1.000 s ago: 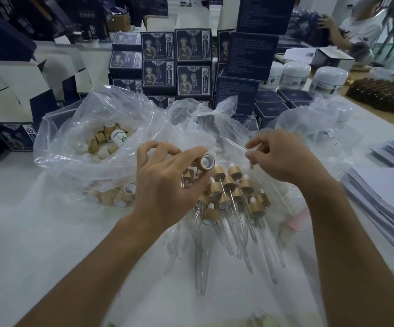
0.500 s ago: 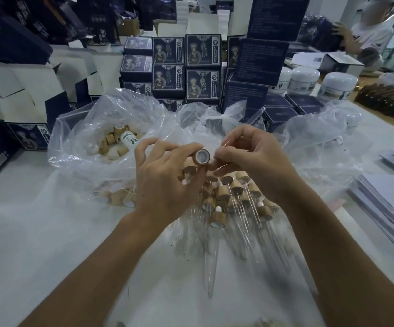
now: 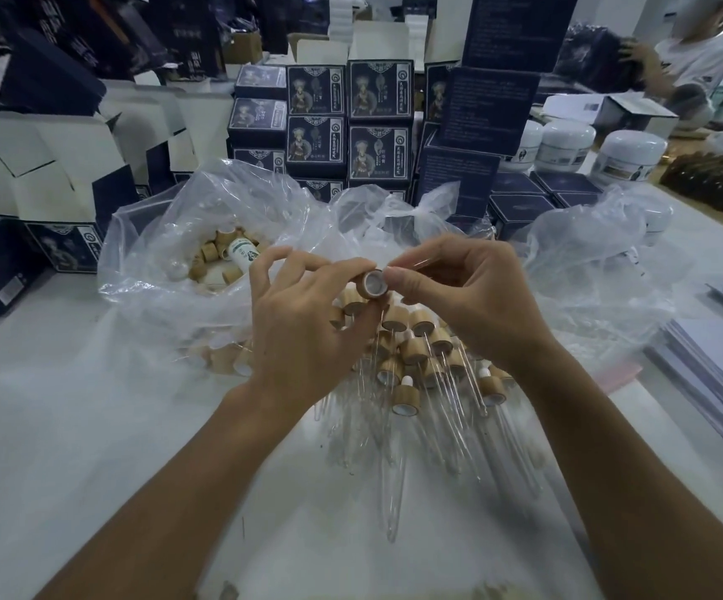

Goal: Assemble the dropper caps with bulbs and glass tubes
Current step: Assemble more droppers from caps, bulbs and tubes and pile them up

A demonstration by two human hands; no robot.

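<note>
White worktop (image 3: 69, 426), packing room; dark printed boxes (image 3: 346, 119) stacked at back, white jars (image 3: 567, 142) right rear, paper stack (image 3: 714, 365) at right edge. Clear plastic bag (image 3: 169, 236) w/ loose wooden caps (image 3: 210, 255) left of centre. Left hand (image 3: 307, 335) pinches wooden cap (image 3: 373, 283), open end facing camera. Right hand (image 3: 468, 296) fingers curled, fingertips at cap rim; glass tube in grip: cannot tell. Finished droppers (image 3: 411, 365) piled on worktop just below hands, glass tips toward camera.

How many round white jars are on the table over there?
3 white jars, in a row at back right: left, middle, right. Boxes may hide more.
</note>
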